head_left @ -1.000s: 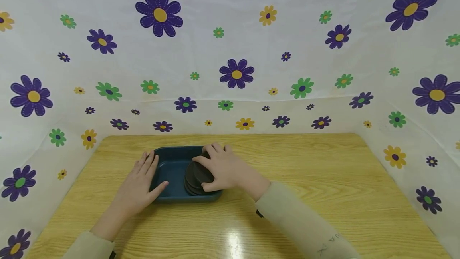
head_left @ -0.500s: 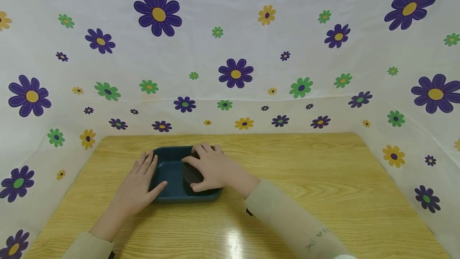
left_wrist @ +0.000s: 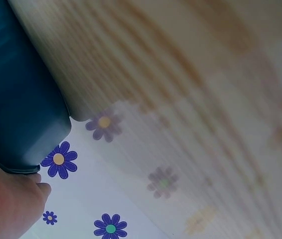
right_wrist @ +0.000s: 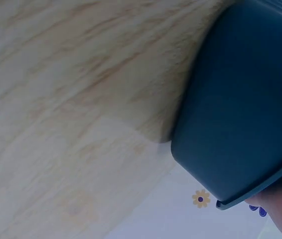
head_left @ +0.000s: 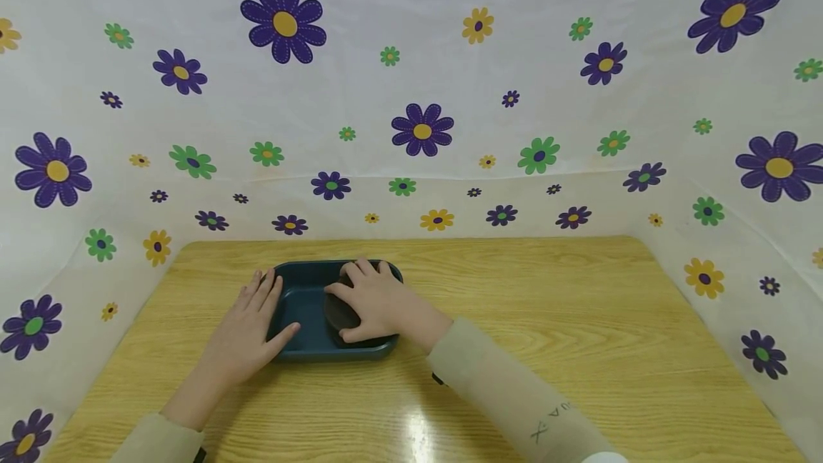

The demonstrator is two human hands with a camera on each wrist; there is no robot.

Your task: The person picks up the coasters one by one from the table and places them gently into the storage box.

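Observation:
A dark blue rectangular tray (head_left: pixel 305 313) lies on the wooden table, left of the middle. Stacked in its right half are black round discs (head_left: pixel 341 314), partly hidden under my right hand (head_left: pixel 373 306). That hand comes over the tray's right rim and grips the top disc from above, thumb on the near side and fingers on the far side. My left hand (head_left: pixel 241 338) rests along the left rim with its fingers straight and the thumb reaching over the inside. Both wrist views show mostly the outer wall of the tray (left_wrist: pixel 21 84) (right_wrist: pixel 245 99); the discs are hidden there.
The wooden table (head_left: pixel 546 334) extends right of the tray and in front of it. A white cloth (head_left: pixel 360 91) printed with purple, green and yellow flowers stands along the back and both sides.
My right hand has moved a little left with the disc, over the others in the tray; the lower discs' edges now show less. My left hand has stayed on the rim.

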